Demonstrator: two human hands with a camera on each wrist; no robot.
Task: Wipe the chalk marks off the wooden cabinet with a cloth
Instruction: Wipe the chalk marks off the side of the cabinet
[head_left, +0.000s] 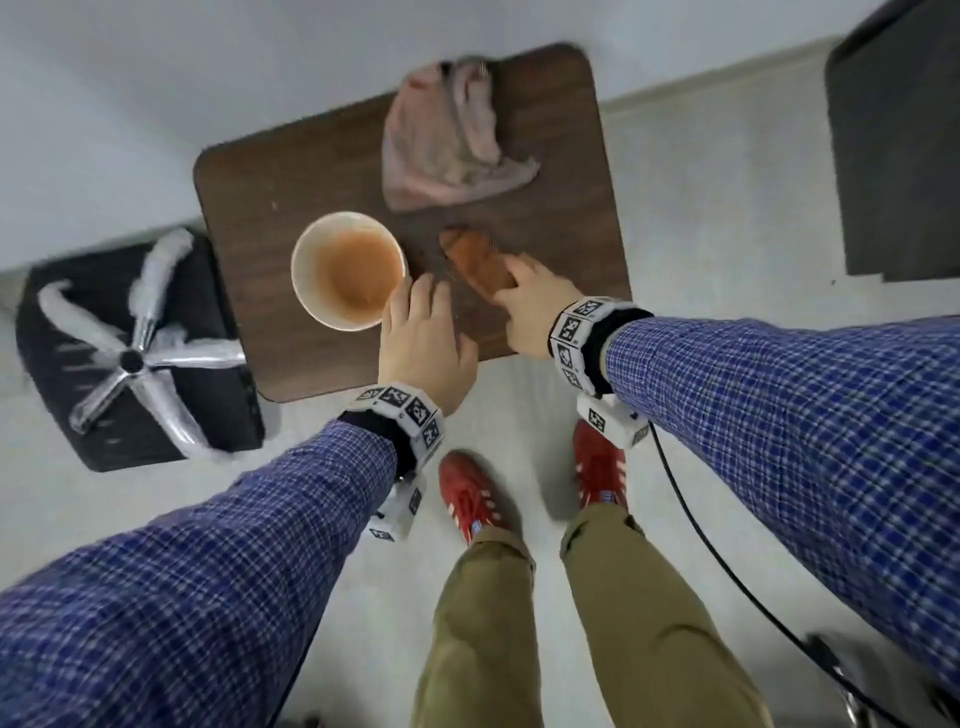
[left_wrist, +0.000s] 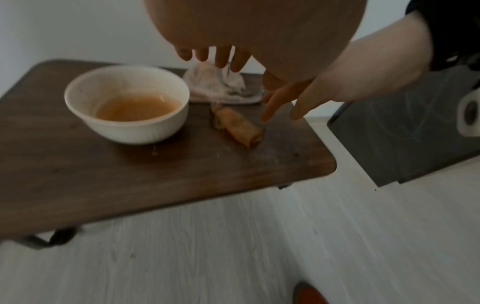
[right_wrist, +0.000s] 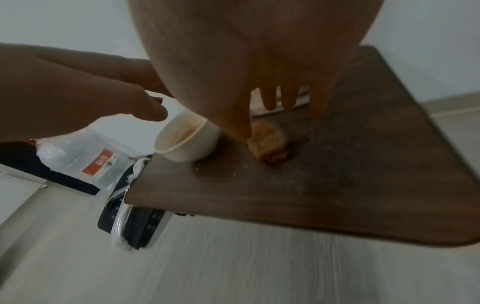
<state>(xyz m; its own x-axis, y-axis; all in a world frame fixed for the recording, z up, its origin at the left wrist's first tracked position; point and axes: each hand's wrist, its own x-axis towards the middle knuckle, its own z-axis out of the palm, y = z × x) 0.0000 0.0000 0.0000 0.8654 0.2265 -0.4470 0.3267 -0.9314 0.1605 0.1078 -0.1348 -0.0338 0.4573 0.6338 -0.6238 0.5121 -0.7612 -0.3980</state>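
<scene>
One pinkish cloth (head_left: 447, 140) lies crumpled at the far edge of the dark wooden top (head_left: 291, 171), just short of the wall and untouched by either hand. The top has rounded corners; faint pale smudges show on it near the front right corner in the left wrist view, too blurred to say what they are. Nearer the person stand one white bowl (head_left: 347, 270) holding orange-brown liquid and, just to its right, one orange-brown roll (head_left: 475, 260) lying on the wood, a narrow strip of bare wood between the two. The right hand (head_left: 524, 306) reaches over the roll with fingers spread and thumb down beside it; whether it actually touches or grips the roll cannot be told through the blur. The left hand (head_left: 423, 343) hovers over the front edge of the top, fingers relaxed and holding nothing, its thumb close by the bowl's rim. Bare wood lies left of the bowl and along the front edge; pale floor lies in front and to the right. Left of the top one chair base (head_left: 132, 358) with chrome spokes rests on a dark box. In the right wrist view one clear plastic bag (right_wrist: 85, 156) carries a red label whose print is unreadable. Two red shoes (head_left: 597, 462) stand on the floor below.
</scene>
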